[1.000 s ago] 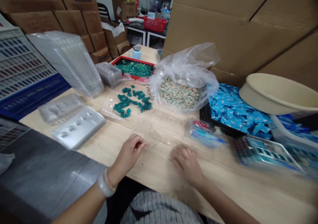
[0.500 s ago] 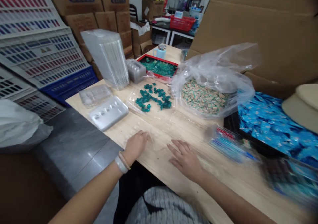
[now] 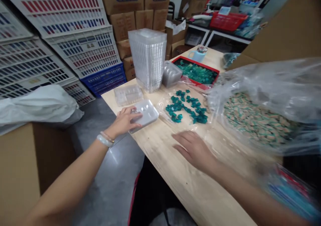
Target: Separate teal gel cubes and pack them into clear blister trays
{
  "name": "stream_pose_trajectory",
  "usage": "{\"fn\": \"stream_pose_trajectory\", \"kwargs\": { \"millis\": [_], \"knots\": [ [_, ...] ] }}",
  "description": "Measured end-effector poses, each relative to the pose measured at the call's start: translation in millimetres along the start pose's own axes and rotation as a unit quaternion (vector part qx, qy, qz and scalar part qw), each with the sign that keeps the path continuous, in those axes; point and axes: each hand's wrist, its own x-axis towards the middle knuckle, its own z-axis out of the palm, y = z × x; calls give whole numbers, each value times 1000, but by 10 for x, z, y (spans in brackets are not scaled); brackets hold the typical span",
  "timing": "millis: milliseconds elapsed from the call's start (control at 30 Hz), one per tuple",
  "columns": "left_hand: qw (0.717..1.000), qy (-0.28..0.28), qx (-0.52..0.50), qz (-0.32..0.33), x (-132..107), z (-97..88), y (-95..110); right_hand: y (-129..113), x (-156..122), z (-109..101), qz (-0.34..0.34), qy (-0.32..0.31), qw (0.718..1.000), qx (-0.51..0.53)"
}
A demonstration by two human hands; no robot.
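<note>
My left hand (image 3: 123, 120) reaches over the left end of a shallow translucent plastic tray (image 3: 149, 114) with moulded hollows. Its fingers are spread across the tray, touching it, with the thumb apart from them. My right hand (image 3: 194, 149) hovers low over or rests on the wooden table (image 3: 160, 142), fingers stretched out and holding nothing. Beyond it, loose green translucent pieces (image 3: 177, 105) lie on a clear plastic sheet. A second clear tray (image 3: 128, 95) lies behind the first, beside a tall stack of clear plastic trays (image 3: 147, 59).
A red-rimmed tray (image 3: 180, 58) of green pieces and a blue mug (image 3: 199, 54) stand at the back. To the right are a plastic bag (image 3: 253, 80) of small beige-green packets and blurred packages (image 3: 291, 192). Crates (image 3: 92, 52) and a white sack (image 3: 42, 102) stand left.
My left hand has moved from the table's near edge, left and forward onto the plastic tray. My right hand stays over the table, fingers stretched. The view has turned left.
</note>
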Motion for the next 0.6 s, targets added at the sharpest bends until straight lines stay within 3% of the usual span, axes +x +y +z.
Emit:
{"fn": "stream_pose_trajectory", "kwargs": {
  "millis": [100, 200, 333, 600],
  "knots": [
    [1000, 2, -16, 5, -32, 24, -29, 15, 972, 268, -86, -50, 993, 67],
    [999, 8, -30, 16, -63, 44, -63, 67, 1422, 543, -134, -114, 980, 97],
    [999, 15, -40, 16, -63, 48, -82, 144, 1508, 660, -145, -137, 972, 126],
    [999, 35, -25, 27, -103, 81, 153, 23, 1568, 483, -167, -211, 963, 27]
  ]
}}
